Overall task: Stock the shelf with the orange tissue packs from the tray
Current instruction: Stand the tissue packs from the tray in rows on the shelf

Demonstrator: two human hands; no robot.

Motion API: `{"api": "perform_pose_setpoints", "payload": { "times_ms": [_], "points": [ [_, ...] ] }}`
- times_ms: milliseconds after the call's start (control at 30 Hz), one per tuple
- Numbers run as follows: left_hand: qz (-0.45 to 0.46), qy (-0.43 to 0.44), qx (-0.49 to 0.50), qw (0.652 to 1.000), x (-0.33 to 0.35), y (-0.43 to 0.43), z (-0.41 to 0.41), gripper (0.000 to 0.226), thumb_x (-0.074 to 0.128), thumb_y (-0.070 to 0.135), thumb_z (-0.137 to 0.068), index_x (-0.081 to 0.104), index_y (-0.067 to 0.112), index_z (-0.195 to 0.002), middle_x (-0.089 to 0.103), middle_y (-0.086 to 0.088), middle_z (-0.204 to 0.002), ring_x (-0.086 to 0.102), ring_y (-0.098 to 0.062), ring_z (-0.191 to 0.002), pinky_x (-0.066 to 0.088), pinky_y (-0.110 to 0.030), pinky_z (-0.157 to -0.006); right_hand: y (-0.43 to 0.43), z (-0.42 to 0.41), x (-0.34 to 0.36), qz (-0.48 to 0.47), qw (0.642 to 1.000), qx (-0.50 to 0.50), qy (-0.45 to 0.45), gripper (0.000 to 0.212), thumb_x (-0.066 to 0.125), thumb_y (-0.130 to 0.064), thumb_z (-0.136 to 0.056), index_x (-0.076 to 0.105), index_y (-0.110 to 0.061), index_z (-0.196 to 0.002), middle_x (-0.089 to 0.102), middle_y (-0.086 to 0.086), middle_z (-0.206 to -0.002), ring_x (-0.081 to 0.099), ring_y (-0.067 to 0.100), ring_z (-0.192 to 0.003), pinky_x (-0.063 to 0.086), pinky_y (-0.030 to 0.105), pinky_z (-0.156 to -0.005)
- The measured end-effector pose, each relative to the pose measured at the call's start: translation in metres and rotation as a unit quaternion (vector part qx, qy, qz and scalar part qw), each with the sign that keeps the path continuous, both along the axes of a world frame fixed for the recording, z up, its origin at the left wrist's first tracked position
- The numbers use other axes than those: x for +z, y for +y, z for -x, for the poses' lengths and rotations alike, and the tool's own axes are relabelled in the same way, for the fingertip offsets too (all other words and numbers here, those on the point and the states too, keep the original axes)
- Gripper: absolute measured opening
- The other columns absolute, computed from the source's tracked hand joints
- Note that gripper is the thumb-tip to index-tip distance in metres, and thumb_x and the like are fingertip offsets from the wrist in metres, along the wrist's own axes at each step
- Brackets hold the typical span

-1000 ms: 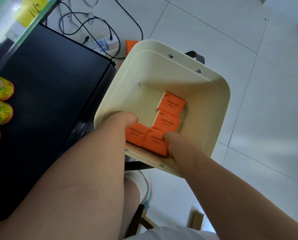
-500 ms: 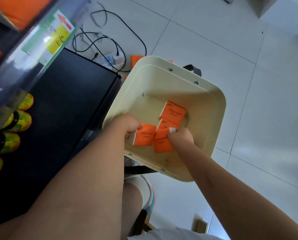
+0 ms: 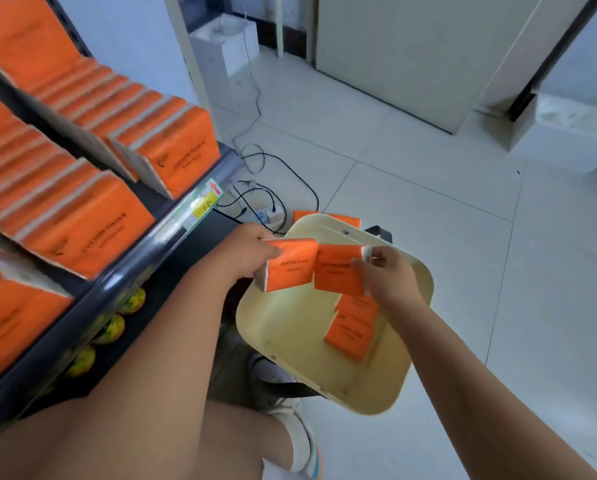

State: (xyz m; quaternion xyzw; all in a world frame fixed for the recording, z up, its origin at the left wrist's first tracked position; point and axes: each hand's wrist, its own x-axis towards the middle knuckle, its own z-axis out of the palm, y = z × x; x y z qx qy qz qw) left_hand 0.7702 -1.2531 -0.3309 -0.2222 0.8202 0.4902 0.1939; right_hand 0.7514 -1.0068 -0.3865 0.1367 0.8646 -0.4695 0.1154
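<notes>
Head view: left hand (image 3: 245, 251) and right hand (image 3: 390, 275) each grip something over the tray (image 3: 283, 327).
At centre frame, left pack (image 3: 290, 266) and right pack (image 3: 338, 270) sit side by side: flat orange wrappers, black print, white ends. Two spare packs (image 3: 350, 332) lie in the tray.

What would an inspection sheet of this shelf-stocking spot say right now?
Surface: cream tray above white floor tiles.
Job's things: left pack and right pack held over the tray; two spare packs lying in it; shelf holding rows of shelved packs.
Clutter: orange items on the floor behind the tray; yellow-green bottles on the lower level.
Grippers: left hand grips the left pack; right hand holds the right pack.
Cables: cables and a power strip on the floor.
Surroundings: pale door; white box.
</notes>
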Motion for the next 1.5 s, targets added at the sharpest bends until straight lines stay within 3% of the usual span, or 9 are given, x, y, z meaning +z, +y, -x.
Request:
{"api": "perform_pose_setpoints", "payload": {
  "times_ms": [167,300,400,500,633,1000,1167,1300,1500],
  "points": [
    [-0.018,0.057,0.024,0.998,0.058,-0.008,-0.016,0.018,0.066,0.01,-0.097,0.066,0.014,-0.114,0.071,-0.009,-0.113,0.071,-0.024,-0.104,0.06,-0.049,-0.092,-0.003,0.014,0.055,0.079,0.994,-0.004,0.07,0.029,0.075,-0.035,-0.086,0.068,-0.021,-0.11,0.07,-0.002,-0.102,0.066,0.018,-0.098,0.053,0.033,-0.079],
    [-0.003,0.11,0.046,0.993,0.1,-0.019,-0.026,0.027,0.068,0.01,-0.096,0.066,0.012,-0.123,0.072,-0.009,-0.115,0.071,-0.023,-0.104,0.06,-0.049,-0.093,-0.013,0.019,0.102,0.151,0.982,0.018,0.109,0.02,0.075,-0.03,-0.089,0.066,-0.019,-0.104,0.065,-0.006,-0.091,0.062,0.011,-0.081,0.045,0.027,-0.066],
    [0.006,0.14,0.073,0.987,0.13,-0.03,-0.037,0.023,0.074,0.014,-0.092,0.069,0.015,-0.114,0.073,-0.01,-0.11,0.073,-0.026,-0.102,0.06,-0.053,-0.091,-0.026,0.021,0.133,0.194,0.971,0.048,0.131,0.016,0.076,-0.027,-0.089,0.065,-0.017,-0.097,0.061,-0.007,-0.083,0.057,0.009,-0.072,0.041,0.024,-0.058],
    [0.022,0.164,0.101,0.981,0.157,-0.043,-0.046,0.029,0.078,0.021,-0.083,0.071,0.018,-0.111,0.075,-0.012,-0.107,0.074,-0.029,-0.098,0.061,-0.052,-0.089,-0.041,0.023,0.158,0.226,0.961,0.072,0.143,0.018,0.077,-0.026,-0.089,0.068,-0.016,-0.1,0.069,-0.002,-0.091,0.064,0.013,-0.081,0.047,0.027,-0.064],
    [0.063,0.203,0.138,0.967,0.189,-0.061,-0.054,0.016,0.073,0.015,-0.093,0.073,0.017,-0.109,0.075,-0.005,-0.105,0.07,-0.019,-0.096,0.055,-0.03,-0.076,-0.061,0.029,0.183,0.257,0.949,0.103,0.151,0.025,0.077,-0.029,-0.088,0.069,-0.018,-0.109,0.074,0.002,-0.103,0.07,0.018,-0.095,0.056,0.035,-0.077],
    [0.112,0.241,0.217,0.939,0.227,-0.126,-0.053,0.028,0.075,0.004,-0.089,0.07,0.01,-0.116,0.068,-0.008,-0.1,0.068,-0.023,-0.089,0.059,-0.042,-0.085,-0.145,0.056,0.231,0.339,0.915,0.164,0.147,0.018,0.075,-0.022,-0.091,0.068,-0.017,-0.107,0.074,0.002,-0.097,0.073,0.012,-0.084,0.052,0.018,-0.062],
    [0.157,0.269,0.277,0.909,0.233,-0.169,-0.027,0.027,0.075,0.009,-0.09,0.067,0.011,-0.115,0.066,-0.007,-0.103,0.067,-0.021,-0.085,0.063,-0.041,-0.079,-0.193,0.081,0.243,0.371,0.902,0.168,0.142,0.018,0.073,-0.019,-0.093,0.068,-0.014,-0.11,0.075,0.001,-0.097,0.074,0.008,-0.08,0.053,0.015,-0.059],
    [0.208,0.275,0.295,0.891,0.242,-0.203,0.008,0.034,0.08,0.02,-0.08,0.069,0.015,-0.112,0.067,-0.004,-0.099,0.071,-0.029,-0.095,0.061,-0.05,-0.087,-0.225,0.103,0.249,0.392,0.894,0.164,0.144,0.021,0.072,-0.018,-0.094,0.066,-0.011,-0.114,0.075,0.003,-0.099,0.074,0.004,-0.072,0.054,0.015,-0.056],
    [0.369,0.266,0.226,0.861,0.252,-0.237,0.056,0.016,0.075,0.019,-0.085,0.071,0.017,-0.101,0.073,-0.006,-0.096,0.07,-0.026,-0.089,0.057,-0.039,-0.083,-0.264,0.13,0.245,0.385,0.894,0.178,0.142,0.025,0.072,-0.023,-0.094,0.066,-0.014,-0.116,0.075,0.002,-0.099,0.074,0.004,-0.072,0.055,0.018,-0.057]
  ]
}}
